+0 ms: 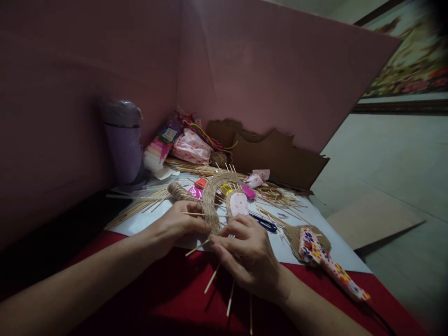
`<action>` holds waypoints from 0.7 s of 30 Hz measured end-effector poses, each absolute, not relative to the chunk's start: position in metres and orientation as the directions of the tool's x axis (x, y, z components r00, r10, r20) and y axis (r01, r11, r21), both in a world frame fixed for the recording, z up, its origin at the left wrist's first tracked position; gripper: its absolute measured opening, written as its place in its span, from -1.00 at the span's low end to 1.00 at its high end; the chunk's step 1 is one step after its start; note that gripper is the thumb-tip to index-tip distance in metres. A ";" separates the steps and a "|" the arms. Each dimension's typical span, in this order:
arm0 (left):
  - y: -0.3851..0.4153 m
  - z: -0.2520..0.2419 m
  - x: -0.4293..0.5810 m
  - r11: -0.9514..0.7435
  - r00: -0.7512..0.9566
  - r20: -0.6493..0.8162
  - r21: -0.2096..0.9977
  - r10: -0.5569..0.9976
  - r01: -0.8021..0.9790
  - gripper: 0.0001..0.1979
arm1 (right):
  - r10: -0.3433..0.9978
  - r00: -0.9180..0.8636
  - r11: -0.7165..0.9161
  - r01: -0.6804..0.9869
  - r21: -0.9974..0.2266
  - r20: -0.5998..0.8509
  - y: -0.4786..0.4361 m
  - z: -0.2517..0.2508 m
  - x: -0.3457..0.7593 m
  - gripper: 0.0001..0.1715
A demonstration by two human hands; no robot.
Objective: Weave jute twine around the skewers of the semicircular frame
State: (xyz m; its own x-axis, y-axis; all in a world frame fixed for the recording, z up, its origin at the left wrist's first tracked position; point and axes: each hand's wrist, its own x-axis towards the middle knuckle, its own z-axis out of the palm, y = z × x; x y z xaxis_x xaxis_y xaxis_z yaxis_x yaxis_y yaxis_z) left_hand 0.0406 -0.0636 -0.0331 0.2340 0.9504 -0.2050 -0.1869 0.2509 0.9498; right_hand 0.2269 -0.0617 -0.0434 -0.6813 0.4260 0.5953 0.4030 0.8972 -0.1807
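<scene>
A round twine weaving [211,196] stands in front of me, its thick jute band wound round thin wooden sticks that stick out on all sides. At its middle is a disc [239,204] of white cloth with pink dots, edged in twine. My left hand [184,220] grips the band's left side between thumb and fingers. Low on the band, my right hand [247,254] pinches at its edge, covering part of it. Whether a strand of twine is between those fingertips is hidden. Several stick ends point down below my right hand. A twine roll [180,192] lies beside my left hand.
Blue-handled scissors [264,223] lie on the white sheet [336,249] over a red cloth. At right rests a flower-covered, gun-shaped tool [332,266] with a black cord. Loose sticks [140,207], a purple tumbler [125,151], fabric and torn cardboard [273,156] stand farther back, before pink panels.
</scene>
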 end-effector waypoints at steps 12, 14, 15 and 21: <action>-0.065 -0.027 0.043 0.280 0.206 -0.240 0.941 0.949 -0.192 -0.78 | 0.430 -0.674 0.896 0.401 -0.190 0.601 -0.063 -0.042 0.226 -0.72; -0.065 -0.027 0.044 0.273 0.204 -0.234 0.943 0.951 -0.191 -0.78 | 0.426 -0.670 0.899 0.390 -0.200 0.608 -0.063 -0.042 0.226 -0.73; -0.065 -0.027 0.044 0.271 0.205 -0.232 0.943 0.951 -0.191 -0.77 | 0.429 -0.658 0.898 0.383 -0.215 0.619 -0.062 -0.042 0.226 -0.74; -0.064 -0.026 0.042 0.285 0.188 -0.254 0.944 0.949 -0.165 -0.70 | 0.498 -0.548 0.860 0.414 -0.299 0.673 -0.061 -0.045 0.228 -0.70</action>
State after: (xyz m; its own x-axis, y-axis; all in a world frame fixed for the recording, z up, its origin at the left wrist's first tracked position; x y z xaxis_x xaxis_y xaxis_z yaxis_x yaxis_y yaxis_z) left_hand 0.0421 -0.0640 -0.0263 0.1881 0.9488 -0.2538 -0.1648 0.2852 0.9442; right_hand 0.2277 -0.0611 -0.0453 -0.5475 0.4975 0.6728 0.4140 0.8598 -0.2989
